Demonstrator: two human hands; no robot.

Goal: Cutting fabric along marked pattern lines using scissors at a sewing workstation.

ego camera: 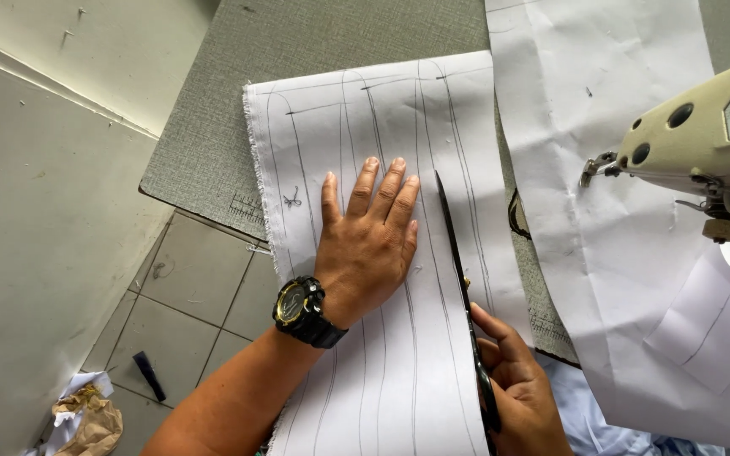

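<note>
Your left hand is laid flat, palm down, fingers stretched forward and only slightly spread, thumb out to the side. The left forearm runs in from the bottom edge on a diagonal, wrist pretty much straight, and you've got a chunky black watch strapped on it. Your right hand sits low near the bottom edge, curled into a closed grip, thumb pointing forward along the top, knuckles tucked under. Both hands are close together, not touching.

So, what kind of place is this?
Probably a tailoring workshop: a sewing machine on the grey table, and white fabric with drawn lines being cut with scissors.
</note>
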